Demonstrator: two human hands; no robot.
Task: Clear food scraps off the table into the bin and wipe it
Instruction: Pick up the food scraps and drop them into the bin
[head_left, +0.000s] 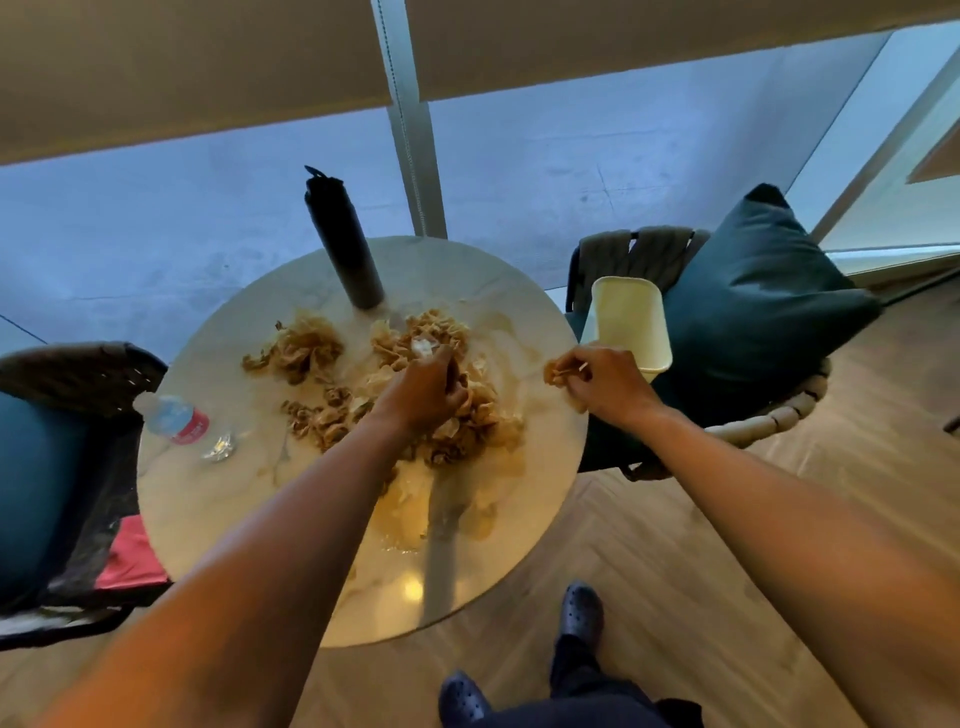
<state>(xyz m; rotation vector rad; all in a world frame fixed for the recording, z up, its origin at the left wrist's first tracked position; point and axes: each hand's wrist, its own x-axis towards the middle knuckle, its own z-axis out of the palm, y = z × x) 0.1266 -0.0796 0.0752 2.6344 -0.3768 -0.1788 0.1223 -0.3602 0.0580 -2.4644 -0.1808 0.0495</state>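
Brown, papery food scraps (306, 348) lie in heaps across the middle of the round pale marble table (218, 499). My left hand (426, 389) reaches into the central heap with its fingers curled round a bunch of scraps. My right hand (605, 382) is at the table's right edge and pinches a few scraps (555, 373). Just beyond that hand stands a cream bin (631, 317), tilted, its open mouth toward the table.
A tall dark bottle (343, 239) stands at the table's far side. A small plastic water bottle (174, 420) lies at the left edge. Woven chairs with teal cushions (753, 291) flank the table. A red cloth (130, 556) sits on the left chair.
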